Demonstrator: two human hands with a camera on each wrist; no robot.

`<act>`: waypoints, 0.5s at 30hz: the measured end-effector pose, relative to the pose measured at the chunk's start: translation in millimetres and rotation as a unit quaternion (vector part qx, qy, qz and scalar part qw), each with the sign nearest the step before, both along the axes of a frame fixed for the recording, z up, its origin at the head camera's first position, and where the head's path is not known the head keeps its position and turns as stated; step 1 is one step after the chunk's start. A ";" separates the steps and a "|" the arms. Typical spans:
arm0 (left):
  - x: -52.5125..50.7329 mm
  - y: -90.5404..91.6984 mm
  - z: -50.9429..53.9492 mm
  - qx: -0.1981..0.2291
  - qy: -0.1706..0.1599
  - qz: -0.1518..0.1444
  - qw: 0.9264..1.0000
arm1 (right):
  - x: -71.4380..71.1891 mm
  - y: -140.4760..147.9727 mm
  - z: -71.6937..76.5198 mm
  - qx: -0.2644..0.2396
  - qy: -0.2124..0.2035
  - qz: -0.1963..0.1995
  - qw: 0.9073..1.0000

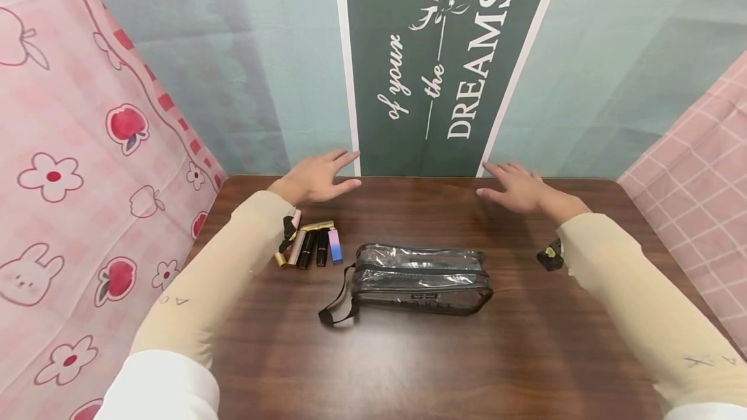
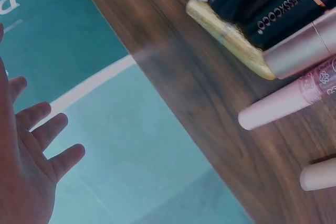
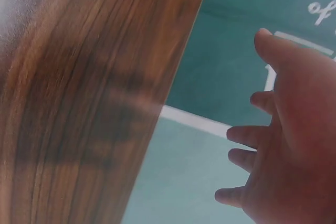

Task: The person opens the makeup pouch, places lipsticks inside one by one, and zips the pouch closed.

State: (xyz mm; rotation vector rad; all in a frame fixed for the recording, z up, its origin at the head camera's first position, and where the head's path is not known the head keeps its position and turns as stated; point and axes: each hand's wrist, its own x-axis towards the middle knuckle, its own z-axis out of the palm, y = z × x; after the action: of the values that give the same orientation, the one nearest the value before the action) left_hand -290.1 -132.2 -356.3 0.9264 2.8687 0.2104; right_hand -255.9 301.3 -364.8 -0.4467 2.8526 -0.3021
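Observation:
My left hand is stretched out near the table's far edge with its fingers spread, holding nothing. Across from it, my right hand reaches over the far right part of the table, fingers extended and nothing held. Below my left wrist lies a group of cosmetic tubes, partly hidden by the sleeve. Among them are black tubes, a pink-and-blue tube and a gold one; the left wrist view also shows a pink tube. A clear zippered pouch with black trim lies mid-table, its strap at the left.
The brown wooden table ends at a green cloth backdrop with white lettering. A pink patterned curtain hangs at the left, and a pink checked cloth borders the right side.

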 end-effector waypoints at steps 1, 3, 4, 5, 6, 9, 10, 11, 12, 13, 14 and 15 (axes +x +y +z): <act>2.8 0.4 2.2 0.004 0.000 -0.003 1.000 | 2.8 -0.4 1.0 -0.002 0.006 0.008 1.000; 7.6 0.6 6.7 0.015 0.000 -0.009 1.000 | 8.2 -1.2 3.3 -0.018 0.019 0.028 0.999; 9.4 0.3 8.4 0.021 0.001 -0.011 1.000 | 11.1 -1.8 4.9 -0.027 0.024 0.038 0.999; 11.6 -0.2 10.3 0.027 0.002 -0.013 1.000 | 14.1 -2.5 6.6 -0.035 0.028 0.048 0.998; 13.8 -1.0 11.8 0.031 0.004 -0.015 0.999 | 17.7 -3.9 8.5 -0.046 0.031 0.056 0.997; 21.8 -4.4 14.4 0.047 0.013 -0.025 0.998 | 29.0 -9.7 14.3 -0.070 0.032 0.078 0.994; 25.1 -5.6 14.5 0.051 0.014 -0.029 0.998 | 33.3 -11.8 16.3 -0.074 0.031 0.082 0.993; 28.8 -6.6 14.7 0.055 0.014 -0.034 0.998 | 38.0 -14.3 18.3 -0.078 0.029 0.085 0.993; 32.5 -7.4 14.5 0.059 0.012 -0.038 0.997 | 42.7 -16.9 20.2 -0.082 0.028 0.088 0.992; 36.7 -8.1 14.4 0.063 0.009 -0.043 0.997 | 47.1 -19.1 21.9 -0.084 0.026 0.093 0.992; 41.1 -8.4 14.1 0.067 0.003 -0.044 0.997 | 51.6 -21.1 23.3 -0.086 0.027 0.094 0.991; 45.5 -8.5 13.9 0.075 -0.004 -0.047 0.996 | 56.0 -23.1 24.5 -0.087 0.029 0.096 0.991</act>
State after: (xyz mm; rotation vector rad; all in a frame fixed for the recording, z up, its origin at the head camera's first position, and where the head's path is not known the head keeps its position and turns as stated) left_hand -244.7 -140.7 -342.5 1.0792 2.8250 0.4230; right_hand -199.9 278.2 -340.3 -0.7695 2.8216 -0.5119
